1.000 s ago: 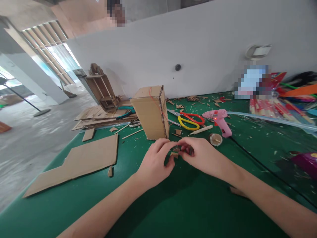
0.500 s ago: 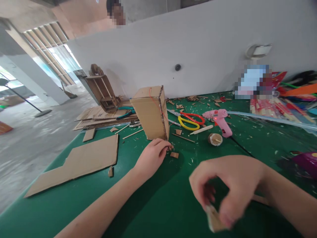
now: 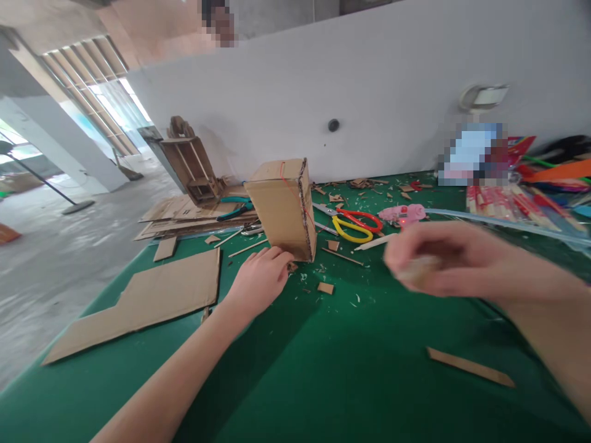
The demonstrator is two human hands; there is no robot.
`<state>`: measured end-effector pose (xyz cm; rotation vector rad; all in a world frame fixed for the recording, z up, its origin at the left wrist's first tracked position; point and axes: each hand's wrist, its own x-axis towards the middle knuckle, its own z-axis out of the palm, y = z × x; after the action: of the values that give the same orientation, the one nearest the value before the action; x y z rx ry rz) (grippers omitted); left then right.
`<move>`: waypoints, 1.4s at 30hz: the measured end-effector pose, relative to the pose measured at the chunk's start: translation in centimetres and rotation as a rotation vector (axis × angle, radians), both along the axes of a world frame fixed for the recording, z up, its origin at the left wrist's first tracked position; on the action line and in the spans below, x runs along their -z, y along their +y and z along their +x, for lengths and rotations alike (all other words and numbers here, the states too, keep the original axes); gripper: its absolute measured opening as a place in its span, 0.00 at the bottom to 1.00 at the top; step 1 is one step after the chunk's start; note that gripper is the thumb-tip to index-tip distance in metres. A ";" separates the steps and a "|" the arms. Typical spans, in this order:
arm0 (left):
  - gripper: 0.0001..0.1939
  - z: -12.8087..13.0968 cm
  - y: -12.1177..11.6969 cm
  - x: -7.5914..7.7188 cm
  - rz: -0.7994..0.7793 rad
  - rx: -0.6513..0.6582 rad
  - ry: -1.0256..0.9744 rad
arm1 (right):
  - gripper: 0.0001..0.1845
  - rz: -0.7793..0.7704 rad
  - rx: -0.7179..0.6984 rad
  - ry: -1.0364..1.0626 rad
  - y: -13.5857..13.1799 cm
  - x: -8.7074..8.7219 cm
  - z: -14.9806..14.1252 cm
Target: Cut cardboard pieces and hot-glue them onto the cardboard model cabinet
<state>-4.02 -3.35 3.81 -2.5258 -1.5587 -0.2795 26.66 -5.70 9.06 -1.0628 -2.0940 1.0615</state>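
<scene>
My left hand (image 3: 261,280) rests low on the table at the foot of an upright cardboard box (image 3: 284,212). Its fingers are curled together around a small brown cardboard scrap (image 3: 292,266), which shows at the fingertips. My right hand (image 3: 443,258) is raised in front of the pink glue gun (image 3: 404,214) and hides its handle. Between its thumb and fingers is a small piece of cardboard (image 3: 419,271), blurred by motion. A loop of red thread (image 3: 282,172) hangs over the top of the box.
Red-and-yellow-handled scissors (image 3: 353,227) and a white stick (image 3: 369,243) lie right of the box. At the left are a cut cardboard sheet (image 3: 173,289), stacked cardboard (image 3: 170,212) and teal-handled pliers (image 3: 231,212). A cardboard strip (image 3: 471,367) lies front right. Packaged supplies (image 3: 508,203) fill the right back.
My left hand has slid left along the box's foot with the scrap. My right hand has risen away from the front edge with the cardboard piece, uncovering the strip and covering the glue gun's handle.
</scene>
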 end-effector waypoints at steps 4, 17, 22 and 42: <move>0.16 0.7 -1.0 -0.6 0.126 0.045 -0.095 | 0.11 0.086 0.148 -0.120 0.5 2.1 -4.9; 0.16 4.0 -3.0 1.1 -0.138 0.232 -0.434 | 0.14 0.017 0.035 -0.145 0.4 4.0 -6.4; 0.14 3.3 -2.3 0.9 -0.149 0.198 -0.490 | 0.19 0.306 0.040 -0.431 0.7 5.0 -5.9; 0.10 3.1 -2.0 1.4 -0.227 0.146 -0.795 | 0.24 0.345 0.196 -0.856 -0.2 2.1 -4.1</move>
<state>-0.96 -5.37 2.41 -2.8880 -1.6903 -1.3301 22.60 -5.87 7.00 -1.6753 -2.5852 0.1017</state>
